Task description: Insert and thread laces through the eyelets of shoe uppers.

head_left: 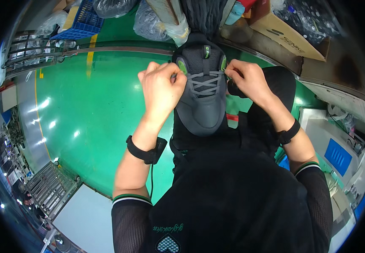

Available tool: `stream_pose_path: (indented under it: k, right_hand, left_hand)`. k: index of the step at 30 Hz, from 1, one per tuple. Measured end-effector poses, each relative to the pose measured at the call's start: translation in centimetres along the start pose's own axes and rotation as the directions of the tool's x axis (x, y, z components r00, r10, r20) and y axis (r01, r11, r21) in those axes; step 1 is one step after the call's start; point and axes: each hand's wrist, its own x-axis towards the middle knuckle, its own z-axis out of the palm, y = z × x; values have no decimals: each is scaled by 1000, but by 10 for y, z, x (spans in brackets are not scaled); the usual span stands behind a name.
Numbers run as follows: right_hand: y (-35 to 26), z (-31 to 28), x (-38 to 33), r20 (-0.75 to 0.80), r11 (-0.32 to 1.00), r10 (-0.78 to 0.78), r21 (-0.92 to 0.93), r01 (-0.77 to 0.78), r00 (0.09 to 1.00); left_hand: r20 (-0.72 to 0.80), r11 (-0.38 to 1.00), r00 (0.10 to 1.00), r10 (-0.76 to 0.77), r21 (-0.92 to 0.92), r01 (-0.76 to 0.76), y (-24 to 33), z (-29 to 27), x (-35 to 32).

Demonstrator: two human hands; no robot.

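A dark grey sneaker [202, 111] with lime-green accents at the collar rests on my black-trousered leg, its toe pointing toward me. Grey shoelaces [205, 87] criss-cross its tongue through several eyelets. On the shoe's left side my left hand [163, 86] is closed, its fingertips pinching a lace end beside the top eyelets. My right hand [250, 80] is closed at the opposite side, thumb and finger pinching the lace where it leaves the upper row. The lace tips are mostly hidden by my fingers.
Beyond the shoe hang dark laces [203, 19] in a bundle. A cardboard box [290, 40] stands on a metal bench at the far right. Clear plastic bags [151, 23] and a blue crate [79, 23] sit far left. Green floor [102, 97] lies to my left.
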Motion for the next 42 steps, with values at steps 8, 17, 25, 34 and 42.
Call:
stream_pose_path:
  k: [8,17,25,34,42]
  right_hand:
    - [-7,-14,31,266,482,-616,-618,622,741]
    - [-10,-42,81,624,327,-631,-325,887,461]
    - [0,-42,75,531,771,-430,-205,603,731]
    - [-23,-25,85,682,919,-122,-197,342,721]
    - [-9,-4,58,170,950,-293,-61,306,941]
  left_hand:
    - [109,786,883,457,416,-458,15,-29,28]
    - [525,679,558,643,-54,-732,-21,-39,79]
    - [443,751,647,620,-97,-653,-31,-39,76]
    - [515,864,695,502,-254,-435,-21,-36,71]
    - [367,822,736,569,-279,-497,-31,-34,60]
